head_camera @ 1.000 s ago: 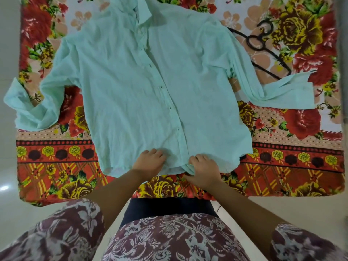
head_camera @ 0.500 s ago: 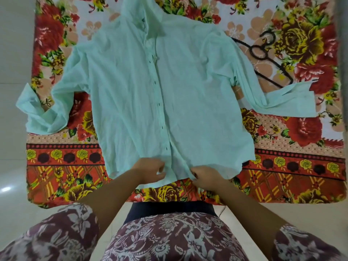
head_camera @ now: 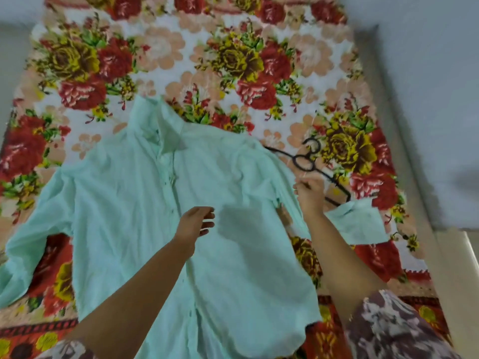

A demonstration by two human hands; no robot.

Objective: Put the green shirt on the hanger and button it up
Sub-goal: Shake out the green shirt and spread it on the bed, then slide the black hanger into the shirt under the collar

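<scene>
"Looking at a green shirt (head_camera: 124,203) spread front-up on the flowered bedspread (head_camera: 233,60), collar (head_camera: 155,125) toward the far edge, hem toward the near one."

"And the hanger (head_camera: 302,161)?"

"Lying near the right edge, just beside the shirt's shoulder, with its lower end at the cuff (head_camera: 360,221) on that side."

"Hands?"

"Right hand (head_camera: 309,195) on the hanger's lower bar, thumb and fingers curled as if pinching it. Blurred, so judged rather than certain. Left hand (head_camera: 193,225) hovering above the shirt's chest, fingers loose, gripping nothing."

"How to expect the cloth to behave?"

"Thin, light and limp, going by the wrinkles; no stiffness except at the collar and the button strip (head_camera: 174,187). Likely to sag, bunch and slide off a thin bar if lifted from the middle."

"So where to take hold?"

"Probably at the collar or a shoulder seam, lifting just enough to slip one hanger arm in, then the other. As for the hanger: slim, stiff and light by the look — easiest steered by the neck under the hook. For buttoning, pinch both front edges close beside each button. Cannot tell whether fastened anywhere yet."
</scene>
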